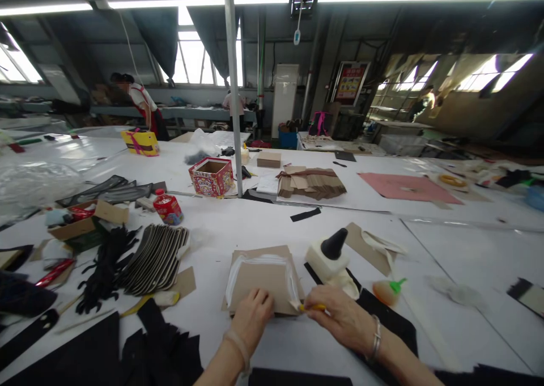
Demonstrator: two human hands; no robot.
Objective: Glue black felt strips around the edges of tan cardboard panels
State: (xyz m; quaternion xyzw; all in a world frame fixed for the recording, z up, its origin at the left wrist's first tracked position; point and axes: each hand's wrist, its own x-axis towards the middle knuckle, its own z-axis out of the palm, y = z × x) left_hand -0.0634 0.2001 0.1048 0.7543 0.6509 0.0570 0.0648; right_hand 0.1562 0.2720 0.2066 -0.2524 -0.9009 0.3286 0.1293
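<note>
"So, what is the left hand [254, 312] gripping?"

"Nothing. It lies loosely bent, fingertips resting on the near part of some stacked flat pieces of brown cardboard [264, 279]."

"Where are those pieces?"

"On the smooth white table [208, 304], straight in front of the person, with a streaky white band [232, 281] running along the left, far and right edges of the top piece."

"And the right hand [338, 312]?"

"Closed around a slim yellow-handled brush [314, 307], its pale tip at the near right corner of the cardboard."

"What else is close by?"

"Just right of the cardboard sits a squat white plastic container with a black cone-shaped top [318, 261]. Well to the left lies a fanned row of dark curved strips with pale edges [155, 258], and beyond them stands a red plastic bottle [168, 207]"
</note>
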